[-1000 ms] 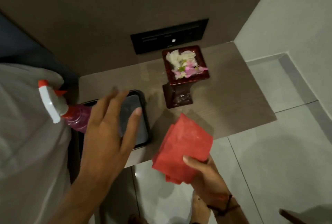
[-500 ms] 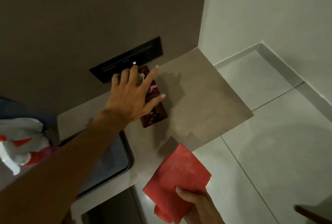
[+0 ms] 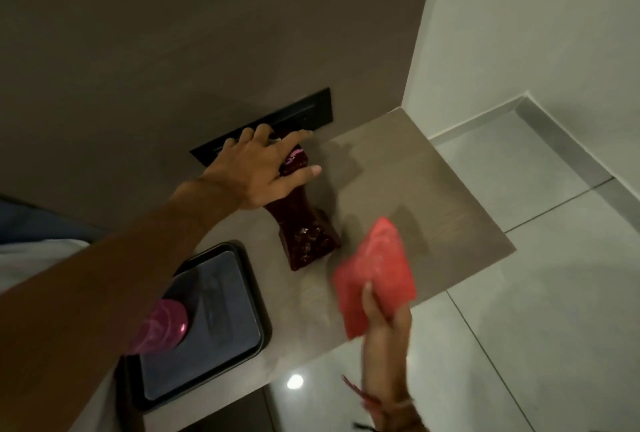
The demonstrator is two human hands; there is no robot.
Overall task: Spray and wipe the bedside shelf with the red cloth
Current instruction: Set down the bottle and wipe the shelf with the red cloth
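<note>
Bedside shelf: tan wood-grain slab projecting from the brown wall into the corner. Red cloth: folded, lying over the shelf's front edge, right hand clamping it from below, thumb pressing on top. Dark red vase: standing mid-shelf, tilting, left hand closing over its top, fingers spreading around the rim. Black tray: sitting at the shelf's left end, a blurred pink bottle showing over it beside the left forearm
</note>
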